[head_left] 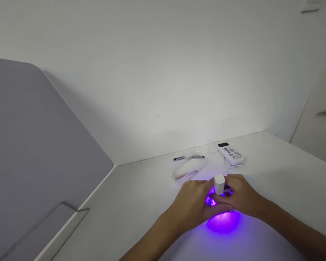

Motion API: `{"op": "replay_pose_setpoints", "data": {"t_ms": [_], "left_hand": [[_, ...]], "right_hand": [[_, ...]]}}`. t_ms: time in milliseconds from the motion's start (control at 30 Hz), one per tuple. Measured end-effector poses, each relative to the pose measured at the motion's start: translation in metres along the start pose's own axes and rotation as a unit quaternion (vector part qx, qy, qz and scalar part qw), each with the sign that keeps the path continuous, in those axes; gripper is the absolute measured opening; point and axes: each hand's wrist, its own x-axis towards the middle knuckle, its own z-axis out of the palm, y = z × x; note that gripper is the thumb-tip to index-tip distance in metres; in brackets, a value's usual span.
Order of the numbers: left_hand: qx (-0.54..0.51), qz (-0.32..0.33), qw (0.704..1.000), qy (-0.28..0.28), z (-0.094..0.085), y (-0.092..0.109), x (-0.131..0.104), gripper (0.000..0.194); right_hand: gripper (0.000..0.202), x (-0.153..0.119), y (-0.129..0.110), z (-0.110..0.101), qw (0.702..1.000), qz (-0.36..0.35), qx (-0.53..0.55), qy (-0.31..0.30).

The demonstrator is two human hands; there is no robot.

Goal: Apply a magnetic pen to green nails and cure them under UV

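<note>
A small white lamp [219,183] stands up between my hands, and violet light shines out below it onto the white table. My left hand [194,203] is curled in from the left, thumb stretched under the lamp toward the other hand. From the right, my right hand [241,192] meets it, fingers bent and thumb crossing just below the lamp's white head. Both hands are closed around something lit violet. A small dark and shiny part shows beside the right fingers, but most of it is hidden.
Behind my hands, a white power bank [230,154] with a thin cable lies on the table [282,174]. Left of it are a clear plastic piece with dark ends [188,157] and a thin pink stick [181,175]. A grey panel [43,145] and bent metal bar [35,232] flank the left edge.
</note>
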Motion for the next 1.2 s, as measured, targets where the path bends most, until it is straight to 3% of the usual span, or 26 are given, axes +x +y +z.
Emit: {"op": "replay_pose_setpoints", "data": {"t_ms": [333,833,1033,1200], "left_hand": [[-0.012,0.02,1.0,0.015,0.0,-0.003,-0.001,0.03],[-0.011,0.042,0.999,0.014,0.001,-0.003,0.0,0.028],[0.049,0.031,0.998,-0.024,-0.019,-0.003,-0.001,0.032],[-0.017,0.007,0.996,-0.087,-0.041,-0.008,-0.005,0.005]], "right_hand": [[0.022,0.0,0.001,0.001,1.0,-0.012,-0.005,0.022],[0.02,-0.002,0.0,0.002,0.999,0.015,0.038,0.019],[0.021,-0.002,-0.001,0.002,0.999,-0.005,0.023,0.026],[0.021,-0.002,-0.001,0.001,0.998,-0.027,0.042,0.04]]}}
